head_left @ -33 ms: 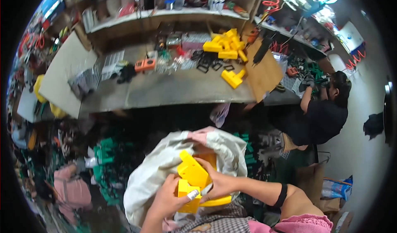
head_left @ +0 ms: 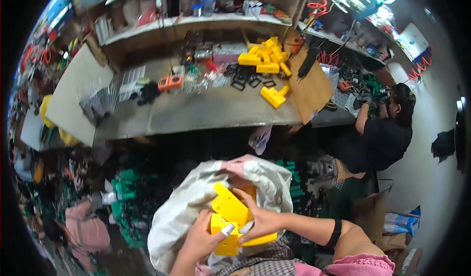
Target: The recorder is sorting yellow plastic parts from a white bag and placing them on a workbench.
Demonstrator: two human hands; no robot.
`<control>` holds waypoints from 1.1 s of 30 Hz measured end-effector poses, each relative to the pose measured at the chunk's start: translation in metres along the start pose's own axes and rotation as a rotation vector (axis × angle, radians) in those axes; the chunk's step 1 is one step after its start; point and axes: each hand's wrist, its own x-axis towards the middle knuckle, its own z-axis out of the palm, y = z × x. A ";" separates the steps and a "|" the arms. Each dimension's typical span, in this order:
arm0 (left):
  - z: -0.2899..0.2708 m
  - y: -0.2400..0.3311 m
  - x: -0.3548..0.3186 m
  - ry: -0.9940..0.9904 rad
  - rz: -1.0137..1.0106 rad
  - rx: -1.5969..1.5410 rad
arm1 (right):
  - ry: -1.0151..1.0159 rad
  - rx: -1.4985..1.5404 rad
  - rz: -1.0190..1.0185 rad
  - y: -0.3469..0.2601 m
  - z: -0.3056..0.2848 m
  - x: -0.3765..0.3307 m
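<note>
My left hand (head_left: pixel 198 237) is closed on a yellow plastic housing (head_left: pixel 225 246), its thumb across the front with a white wrap on it. My right hand (head_left: pixel 265 222) curls around the far side of another yellow piece (head_left: pixel 229 207), which is angled and has small holes. The two yellow pieces touch; I cannot tell whether they are joined. Both hands are over the mouth of a large white sack (head_left: pixel 171 222). Deeper in the sack, partly hidden by my right hand, more yellow plastic shows.
Ahead stands a grey workbench (head_left: pixel 206 112) with a heap of yellow housings (head_left: pixel 267 55), black frames and an orange meter (head_left: pixel 170 82). A co-worker in black (head_left: pixel 378 138) sits at the right. Green parts (head_left: pixel 122 192) pile up at the left, near a person in pink (head_left: pixel 86 232).
The view has tilted slightly, so the bench sits a little farther left and the sack a little lower. My hands keep the same hold on the yellow pieces.
</note>
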 end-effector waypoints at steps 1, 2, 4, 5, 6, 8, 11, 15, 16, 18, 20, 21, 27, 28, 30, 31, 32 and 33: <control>0.005 -0.001 0.011 0.019 0.067 0.081 | 0.019 0.038 0.006 -0.001 -0.003 -0.004; 0.010 -0.002 0.020 0.014 0.088 0.097 | 0.033 0.080 0.012 -0.003 -0.010 -0.008; 0.019 0.014 0.032 0.029 -0.102 0.133 | -0.018 0.105 0.041 -0.014 -0.028 -0.013; 0.020 0.022 0.041 -0.007 -0.160 0.134 | -0.098 0.057 0.118 -0.016 -0.038 -0.015; 0.022 0.032 0.051 -0.013 -0.157 0.142 | -0.175 0.008 0.201 -0.016 -0.048 -0.018; 0.023 0.050 0.071 -0.149 -0.263 0.217 | -0.193 -0.051 0.216 -0.009 -0.061 -0.016; 0.019 0.087 0.104 -0.076 -0.229 0.286 | -0.048 0.087 0.215 -0.009 -0.085 0.001; 0.006 0.118 0.160 0.159 0.146 0.289 | 0.015 0.362 0.095 0.011 -0.127 0.036; -0.005 0.131 0.171 0.215 0.232 0.336 | 0.068 0.425 0.207 0.006 -0.141 0.046; -0.021 0.143 0.188 0.535 0.596 0.384 | 0.176 0.306 0.214 0.001 -0.181 0.085; -0.032 0.152 0.193 0.678 0.789 0.267 | 0.350 0.383 0.162 0.027 -0.226 0.127; -0.032 0.149 0.190 0.683 0.754 0.219 | 0.380 0.512 0.222 0.022 -0.253 0.147; 0.011 0.045 0.128 0.517 0.360 0.337 | 0.606 0.999 -0.352 0.040 -0.448 0.329; 0.018 0.034 0.120 0.428 0.187 0.232 | 0.711 0.964 -0.397 0.030 -0.490 0.353; 0.015 0.043 0.116 0.305 0.157 0.234 | 0.857 0.832 -0.508 0.020 -0.566 0.372; 0.016 0.040 0.118 0.237 0.119 0.190 | 0.979 0.824 -0.551 0.019 -0.605 0.357; 0.020 0.027 0.115 0.320 0.117 0.335 | 1.181 0.898 -0.354 0.018 -0.586 0.388; 0.021 0.027 0.112 0.338 0.209 0.367 | 1.152 0.889 -0.293 0.019 -0.578 0.402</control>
